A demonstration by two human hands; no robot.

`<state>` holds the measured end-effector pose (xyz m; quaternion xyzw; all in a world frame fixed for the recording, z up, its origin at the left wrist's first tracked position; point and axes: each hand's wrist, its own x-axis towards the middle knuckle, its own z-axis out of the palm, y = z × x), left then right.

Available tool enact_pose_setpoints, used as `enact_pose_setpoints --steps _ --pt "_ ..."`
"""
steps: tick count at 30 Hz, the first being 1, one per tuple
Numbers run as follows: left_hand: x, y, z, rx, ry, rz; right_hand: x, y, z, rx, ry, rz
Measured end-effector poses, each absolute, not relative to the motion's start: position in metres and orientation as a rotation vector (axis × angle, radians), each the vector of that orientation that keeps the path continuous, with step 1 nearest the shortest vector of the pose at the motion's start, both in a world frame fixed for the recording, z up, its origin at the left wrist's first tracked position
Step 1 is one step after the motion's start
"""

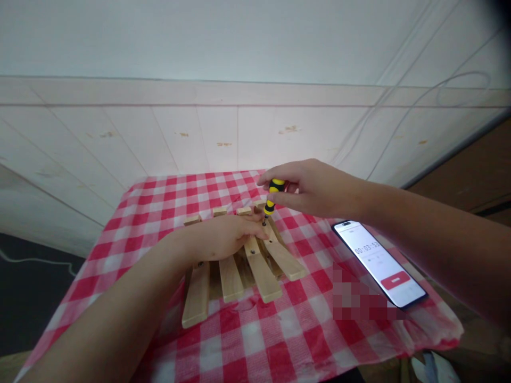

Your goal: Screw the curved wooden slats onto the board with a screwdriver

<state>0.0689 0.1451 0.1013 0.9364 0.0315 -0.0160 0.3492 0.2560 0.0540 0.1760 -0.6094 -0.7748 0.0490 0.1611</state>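
A fan-shaped set of pale wooden slats (255,271) lies on the red-and-white checked cloth (247,340). My left hand (219,236) lies across the slats and presses them down, its fingertips close to a screw. My right hand (309,186) pinches the top of a small yellow-and-black screwdriver (271,199). The tool stands nearly upright, its tip on the slats just beside my left fingertips.
A phone (379,263) lies face up on the cloth at the right, its screen showing a timer and a red button. A blurred patch sits just left of the phone's near end. A white tiled wall rises behind the table.
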Motion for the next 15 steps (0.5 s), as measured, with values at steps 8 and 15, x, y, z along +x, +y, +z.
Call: enact_pose_setpoints --steps 8,15 --pt "0.069 0.143 0.105 2.466 0.152 -0.079 0.261 0.050 0.181 -1.761 -2.224 0.161" --pt "0.069 0.146 0.102 2.475 0.177 -0.082 0.258 0.063 0.179 -2.130 -2.071 -0.244"
